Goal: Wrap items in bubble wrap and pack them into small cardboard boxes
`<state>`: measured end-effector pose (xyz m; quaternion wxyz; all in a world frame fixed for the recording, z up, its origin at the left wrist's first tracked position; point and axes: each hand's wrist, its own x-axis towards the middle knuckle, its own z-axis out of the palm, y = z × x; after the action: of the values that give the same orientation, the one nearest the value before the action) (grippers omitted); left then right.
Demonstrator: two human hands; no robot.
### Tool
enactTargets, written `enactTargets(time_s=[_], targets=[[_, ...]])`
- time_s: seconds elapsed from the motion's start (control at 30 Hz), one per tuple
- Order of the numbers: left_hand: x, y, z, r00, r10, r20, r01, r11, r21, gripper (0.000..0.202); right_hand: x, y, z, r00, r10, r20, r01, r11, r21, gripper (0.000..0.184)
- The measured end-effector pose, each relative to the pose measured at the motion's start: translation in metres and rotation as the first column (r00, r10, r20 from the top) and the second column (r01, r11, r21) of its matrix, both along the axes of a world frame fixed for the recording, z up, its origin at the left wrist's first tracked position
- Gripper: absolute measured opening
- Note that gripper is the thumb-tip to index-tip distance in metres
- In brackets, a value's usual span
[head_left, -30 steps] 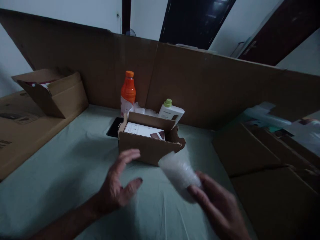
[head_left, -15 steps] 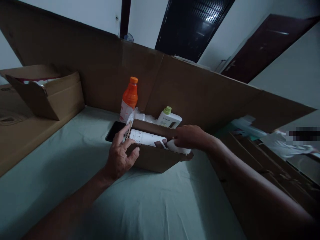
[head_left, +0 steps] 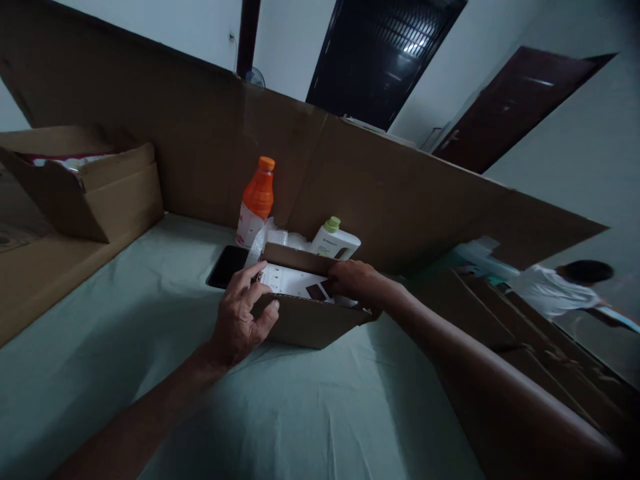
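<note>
A small open cardboard box [head_left: 305,321] sits in the middle of a pale green sheet [head_left: 300,413]. My left hand [head_left: 243,319] grips the box's near left corner, thumb on the front wall and fingers curled over the rim. My right hand [head_left: 356,280] reaches into the box from the right, fingers bent down on a white carton [head_left: 287,280] with dark squares printed on it. A bit of clear plastic wrap [head_left: 345,301] shows under that hand. What the right fingers hold is hidden.
Behind the box stand an orange bottle [head_left: 256,200], a white bottle with a green cap [head_left: 334,240], some bubble wrap [head_left: 280,237] and a black phone [head_left: 227,265]. Cardboard sheets wall the back. Another open box [head_left: 95,193] is at left. A person in white [head_left: 560,290] is at far right.
My right hand carried the clear wrap from in front of the box into it and now presses lower inside. My left hand moved up and took hold of the box's corner.
</note>
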<state>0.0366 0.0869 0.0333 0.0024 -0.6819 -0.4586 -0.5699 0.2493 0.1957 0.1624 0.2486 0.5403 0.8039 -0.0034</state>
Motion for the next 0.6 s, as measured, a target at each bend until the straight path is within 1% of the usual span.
enactTargets(time_s=[0.17,0.3,0.37,0.43,0.47,0.5,0.53,0.57,0.6], targets=[[0.001,-0.001,0.001,1.000,-0.021,-0.005,0.021,0.999,0.024,0.005,0.005,-0.004,0.001,0.998,0.010,-0.054,-0.010,1.000,-0.003,0.033],[0.000,-0.001,0.001,1.000,-0.010,-0.001,0.010,1.000,0.011,0.004,0.004,0.001,-0.017,0.996,0.002,-0.089,0.002,0.999,0.046,0.029],[0.000,-0.002,0.001,1.000,-0.011,-0.011,0.011,1.000,0.002,0.004,0.002,0.001,-0.022,0.992,-0.008,-0.124,0.017,0.997,0.077,0.028],[0.001,-0.003,0.002,1.000,-0.025,-0.011,0.025,1.000,-0.006,0.004,0.007,-0.006,-0.019,0.987,-0.019,-0.161,0.037,0.993,0.109,0.029],[0.001,-0.004,0.002,0.999,-0.034,-0.002,0.034,0.999,-0.016,0.005,0.014,-0.013,-0.015,0.978,-0.010,-0.207,0.041,0.989,0.142,0.030],[0.001,-0.004,0.002,0.999,-0.034,0.015,0.035,0.999,-0.030,0.008,0.023,-0.022,-0.011,0.959,0.013,-0.283,0.045,0.979,0.197,0.031],[0.001,-0.006,0.000,0.999,-0.024,0.039,0.025,0.999,-0.046,0.014,0.035,-0.034,-0.007,0.923,0.044,-0.383,0.067,0.960,0.271,0.032],[0.000,-0.007,-0.002,0.997,-0.004,0.071,0.008,0.998,-0.064,0.025,0.049,-0.048,-0.006,0.868,0.074,-0.492,0.119,0.929,0.350,0.032],[-0.001,-0.008,-0.006,0.994,0.021,0.106,-0.011,0.996,-0.089,0.039,0.064,-0.062,-0.008,0.794,0.104,-0.599,0.198,0.887,0.416,0.032]])
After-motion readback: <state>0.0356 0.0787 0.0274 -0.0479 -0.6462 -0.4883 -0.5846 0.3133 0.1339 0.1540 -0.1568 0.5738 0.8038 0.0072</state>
